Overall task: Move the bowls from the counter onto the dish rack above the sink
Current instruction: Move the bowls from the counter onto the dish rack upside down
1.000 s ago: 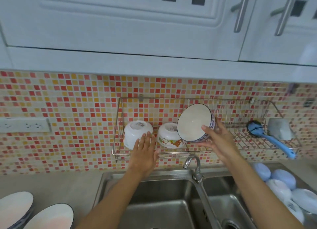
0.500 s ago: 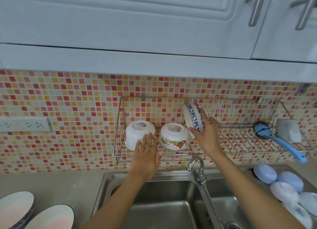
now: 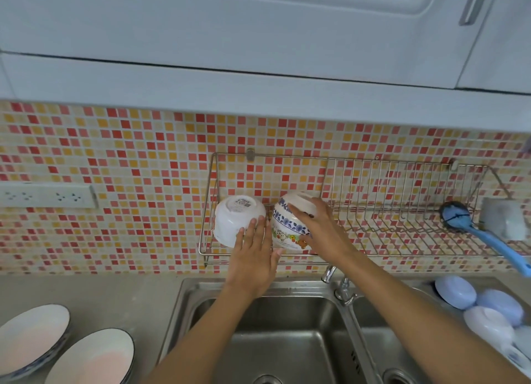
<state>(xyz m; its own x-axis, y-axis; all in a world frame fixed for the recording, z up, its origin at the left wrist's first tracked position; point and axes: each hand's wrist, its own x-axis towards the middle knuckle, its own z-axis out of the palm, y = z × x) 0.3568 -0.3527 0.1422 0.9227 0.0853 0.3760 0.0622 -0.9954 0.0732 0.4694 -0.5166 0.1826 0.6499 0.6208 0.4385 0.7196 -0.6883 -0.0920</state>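
Since the previous frame the blue-patterned bowl (image 3: 290, 219) has gone from upright on edge to upside down over the cartoon bowl (image 3: 288, 238), which it mostly hides. Right hand (image 3: 321, 231) grips it from above, fingers curled over the base. Left hand (image 3: 253, 257) lies flat, fingers straight, touching the white bowl (image 3: 237, 221) on the dish rack (image 3: 402, 240). Two bowls (image 3: 57, 352) on the counter are cut off lower left. Blue brush (image 3: 482, 234) sits at the rack's right end.
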